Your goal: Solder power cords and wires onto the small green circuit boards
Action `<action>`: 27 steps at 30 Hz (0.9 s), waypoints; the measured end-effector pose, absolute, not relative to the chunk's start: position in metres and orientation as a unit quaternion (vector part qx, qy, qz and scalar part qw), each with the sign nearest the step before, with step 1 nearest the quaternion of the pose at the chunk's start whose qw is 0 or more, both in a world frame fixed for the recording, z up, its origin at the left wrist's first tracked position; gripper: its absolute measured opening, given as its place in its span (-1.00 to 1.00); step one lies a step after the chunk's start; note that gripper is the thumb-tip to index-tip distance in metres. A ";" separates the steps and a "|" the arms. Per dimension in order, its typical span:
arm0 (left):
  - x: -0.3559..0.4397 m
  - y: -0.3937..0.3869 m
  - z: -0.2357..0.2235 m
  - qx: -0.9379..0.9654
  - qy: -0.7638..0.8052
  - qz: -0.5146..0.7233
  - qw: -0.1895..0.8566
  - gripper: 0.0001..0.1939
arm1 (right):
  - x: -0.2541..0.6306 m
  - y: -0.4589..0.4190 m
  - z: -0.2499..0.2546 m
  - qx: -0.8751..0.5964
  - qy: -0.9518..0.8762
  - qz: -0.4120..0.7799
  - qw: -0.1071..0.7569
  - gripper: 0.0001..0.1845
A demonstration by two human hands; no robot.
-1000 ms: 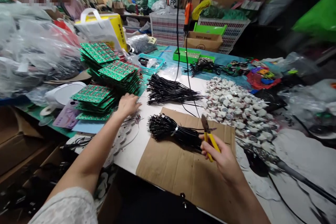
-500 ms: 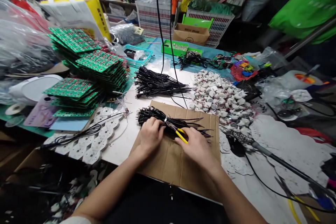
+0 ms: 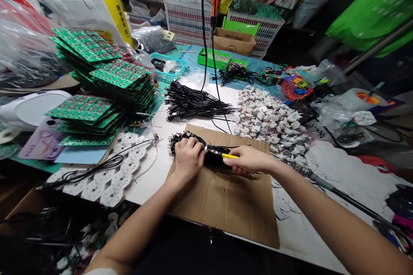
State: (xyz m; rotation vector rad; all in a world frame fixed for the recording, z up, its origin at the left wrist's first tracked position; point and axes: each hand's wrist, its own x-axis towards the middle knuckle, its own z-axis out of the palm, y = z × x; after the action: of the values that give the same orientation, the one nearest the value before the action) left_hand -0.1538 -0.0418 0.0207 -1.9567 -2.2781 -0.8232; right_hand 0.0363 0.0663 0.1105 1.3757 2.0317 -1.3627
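A bundle of black cables [image 3: 213,160] lies across the cardboard sheet [image 3: 222,206], its plug ends to the left. My left hand [image 3: 189,158] is closed over the bundle near those plugs, beside the pale tie around it. My right hand [image 3: 247,160] grips yellow-handled cutting pliers [image 3: 229,156], which point left along the bundle toward the tie. The jaws are partly hidden among the cables, so I cannot tell whether they touch the tie. Just behind lies a second, loose pile of black cables [image 3: 196,102].
Stacks of green circuit boards [image 3: 119,79] stand at the left above a perforated white sheet [image 3: 112,180]. A heap of small white parts [image 3: 269,118] covers the right side. Two black cords [image 3: 208,47] hang over the table. A blue basket [image 3: 167,68] sits farther back.
My left hand has come from beside the circuit boards onto the cable bundle. My right hand has lowered the pliers to the tie and turned them flatter. The camera view has shifted right.
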 end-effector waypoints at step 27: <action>-0.166 -0.044 0.001 -0.635 -0.671 -0.380 -0.038 -0.87 | -0.065 0.107 0.141 0.529 0.700 -0.272 0.395 -0.42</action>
State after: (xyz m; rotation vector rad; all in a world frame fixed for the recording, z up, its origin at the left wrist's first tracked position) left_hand -0.1659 -0.0438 0.0010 -2.0450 -2.1607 -1.2243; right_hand -0.0648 0.1067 0.1412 1.3424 1.7754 -0.6889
